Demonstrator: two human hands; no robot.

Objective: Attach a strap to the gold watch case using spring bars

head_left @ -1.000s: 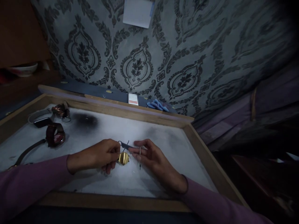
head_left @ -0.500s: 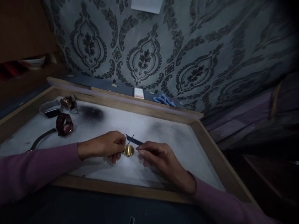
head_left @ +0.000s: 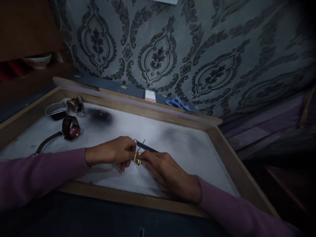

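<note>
A gold round watch (head_left: 137, 159) is between my two hands, just above or on the white floor of the wooden tray; the exact height is hard to tell. At the watch's left edge, my left hand (head_left: 118, 152) is closed in a pinch, its lower fingers curled. My right hand (head_left: 170, 169) is also closed, its fingertips pressed onto the right part of the watch and covering some of it. Just behind the watch is a dark narrow strip (head_left: 147, 146), partly hidden by my right hand, with a thin dark piece crossing its left end.
The wooden tray (head_left: 118, 196) has raised sides. At its left are a dark red-faced watch (head_left: 71, 130), a grey-strapped watch (head_left: 55, 110), a brown metallic watch (head_left: 76, 105) and a dark strap (head_left: 48, 142). Behind the tray's rim are a blue cloth (head_left: 178, 103) and a small white box (head_left: 150, 95).
My right hand has moved left, and its fingertips now cover the right part of the gold watch. My left hand keeps its pinch. The whole view has shifted slightly.
</note>
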